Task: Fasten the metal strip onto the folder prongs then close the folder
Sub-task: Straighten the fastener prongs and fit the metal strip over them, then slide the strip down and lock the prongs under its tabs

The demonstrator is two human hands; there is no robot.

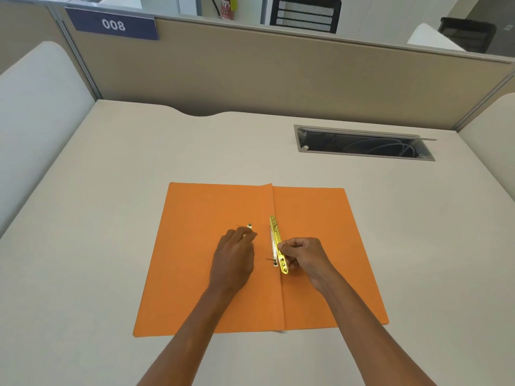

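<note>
An office cubicle with tan partition walls, one carrying a blue plate marked 008 (113, 24), encloses a pale beige counter (111, 218) that has a rectangular cable hatch (365, 143) cut into its far right. On the counter lies an open orange paper folder (200, 274), spread flat with its centre crease running away from the person.

The shiny gold-coloured metal strip (278, 245) lies just right of that crease, its long axis parallel to the fold. It appears slightly tilted over a paler bar beneath it; thin dark prongs (269, 259) stick out sideways near its near and far ends, though whether they pass through the strip's holes is too small to tell.

The right hand (302, 256) is the nearer one: its fingers are curled together and pinch the strip's right edge around the middle. The left hand (234, 257) rests palm down on the left leaf, fingers drawn together over a small metal piece (249, 226) that peeps out past the fingertips; what exactly it grips is hidden.

The fastening step seems to be under way, with the folder still open. Since the strip lies directly under the right hand's fingertips, seating it on the prongs is likely that hand's job, while the left hand would bring its piece rightward across the crease.
</note>
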